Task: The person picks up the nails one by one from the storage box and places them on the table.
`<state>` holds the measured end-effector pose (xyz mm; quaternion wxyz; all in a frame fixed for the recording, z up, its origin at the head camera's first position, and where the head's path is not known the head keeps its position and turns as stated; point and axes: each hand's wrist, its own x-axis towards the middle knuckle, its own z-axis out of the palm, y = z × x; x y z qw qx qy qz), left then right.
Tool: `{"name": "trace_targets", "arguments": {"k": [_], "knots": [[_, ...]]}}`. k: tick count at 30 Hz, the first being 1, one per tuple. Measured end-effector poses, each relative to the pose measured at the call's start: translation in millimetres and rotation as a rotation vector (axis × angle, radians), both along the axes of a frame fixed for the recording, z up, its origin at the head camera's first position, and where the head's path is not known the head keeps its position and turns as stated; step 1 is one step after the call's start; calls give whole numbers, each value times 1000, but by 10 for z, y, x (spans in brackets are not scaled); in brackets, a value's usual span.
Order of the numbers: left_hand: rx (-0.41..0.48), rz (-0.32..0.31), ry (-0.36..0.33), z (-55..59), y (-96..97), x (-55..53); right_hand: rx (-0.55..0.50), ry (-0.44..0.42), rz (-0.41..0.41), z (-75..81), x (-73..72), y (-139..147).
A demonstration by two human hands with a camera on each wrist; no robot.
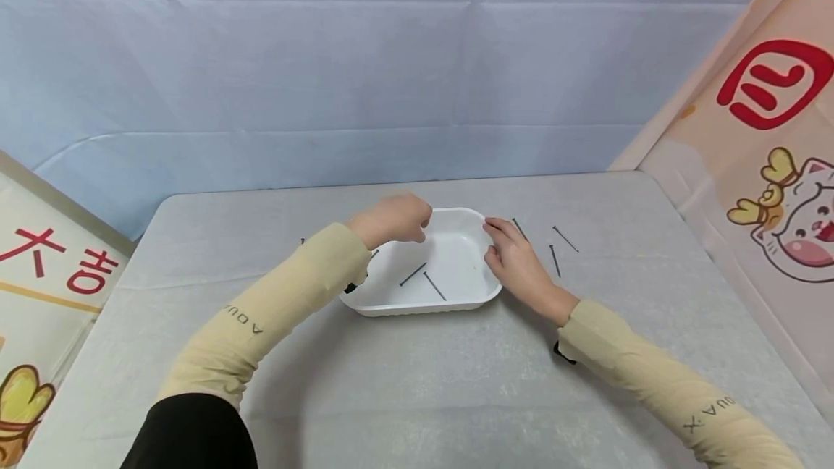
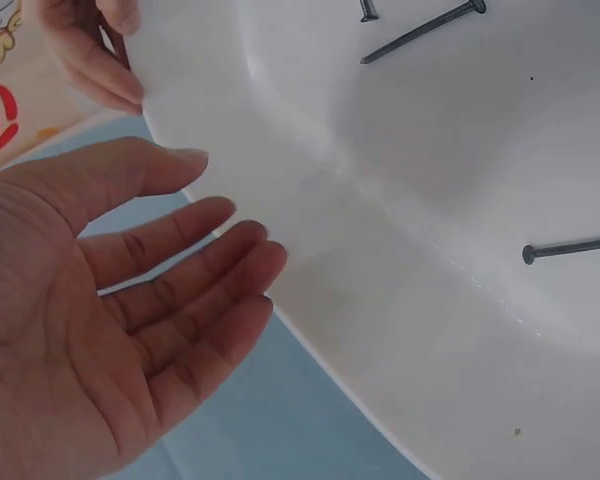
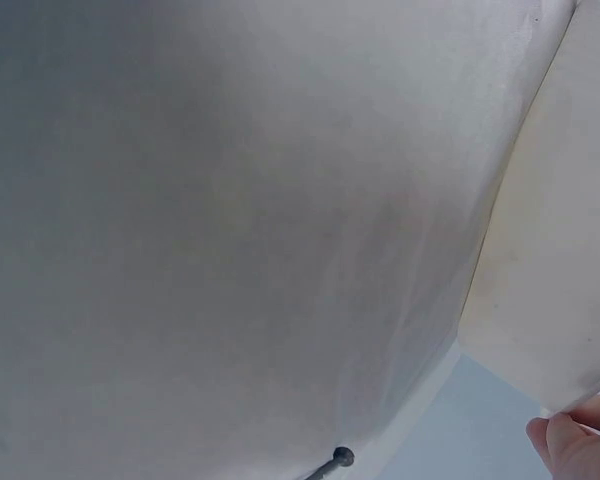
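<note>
A white tray [image 1: 459, 255] with rounded corners sits on the table. Inside it lie dark nails, among them one nail [image 1: 413, 273] near the middle and a second nail [image 1: 434, 286] beside it; another is partly hidden by the left arm. My left hand [image 1: 396, 219] hovers over the tray's far left side, its fingers loosely bent and nothing between them, as the left wrist view of the hand [image 2: 150, 290] shows. At the tray's right end, my right hand [image 1: 517, 266] grips the rim between thumb and fingers; the right wrist view catches only fingertips at a corner.
Several loose nails lie on the grey table [image 1: 417, 382] right of the tray, including one nail [image 1: 565, 238] farthest out. The tip of another nail [image 1: 302, 241] shows beyond the left sleeve. A pale blue cloth [image 1: 391, 93] hangs behind, with printed panels at both sides.
</note>
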<state>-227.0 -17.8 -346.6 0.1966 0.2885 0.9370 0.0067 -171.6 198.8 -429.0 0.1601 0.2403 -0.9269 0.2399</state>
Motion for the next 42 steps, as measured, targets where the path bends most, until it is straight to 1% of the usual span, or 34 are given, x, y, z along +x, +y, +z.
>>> {"name": "trace_targets", "arguments": {"k": [4,9,14,18,21,25,28,35,38,42], "knots": [[-9,-28,-9,-39,43,-7,-3,1,-1,-6,1,1],[-14,-73,-21,-132,75,-42,-5,3,2,-15,-1,0],[19,-130,-47,-206,73,-57,-4,7,4,-17,1,-2],[49,-165,-52,-246,69,-60,-3,11,5,-13,2,-4],[71,-190,-51,-269,70,-66,-2,13,2,-11,-1,-7],[92,-228,-73,-296,83,-68,-2,12,3,-8,-6,-8],[95,-257,-87,-318,96,-69,-2,14,6,-5,-9,-7],[102,-317,-85,-363,137,-56,-3,15,3,3,-9,0],[107,-336,-99,-389,161,-43,0,8,2,7,-9,0],[99,-345,-105,-424,184,-24,3,5,5,12,-11,-5]]}}
